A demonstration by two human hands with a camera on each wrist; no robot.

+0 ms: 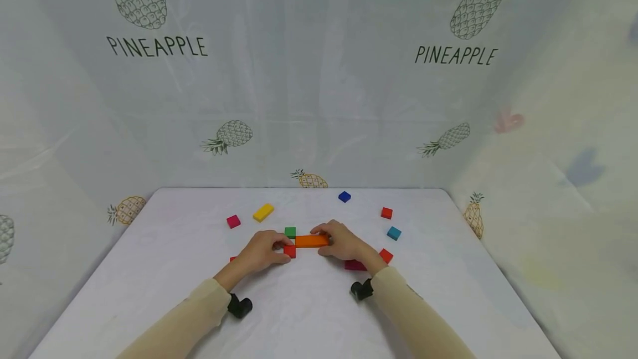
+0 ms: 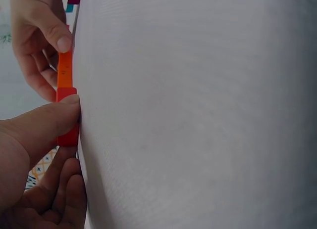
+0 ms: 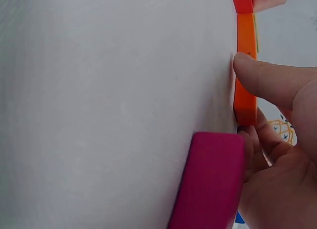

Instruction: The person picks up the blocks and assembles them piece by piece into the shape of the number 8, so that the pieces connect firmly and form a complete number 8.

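Note:
My left hand (image 1: 261,252) pinches a small red block (image 1: 289,251) between thumb and fingers. In the left wrist view the thumb lies along the near face of this red block (image 2: 67,135). A long orange block (image 1: 310,241) lies flat just right of it, its left end right at the red block's corner. My right hand (image 1: 345,242) grips the orange block's right end, thumb on the near side and fingers beyond. Behind the red block, at the orange block's left end, sits a green block (image 1: 290,232).
A magenta block (image 1: 355,265) and a red block (image 1: 386,256) lie by the right wrist. Farther back are a light blue block (image 1: 394,233), another red block (image 1: 386,213), a dark blue block (image 1: 344,196), a yellow block (image 1: 263,212) and a crimson block (image 1: 233,221).

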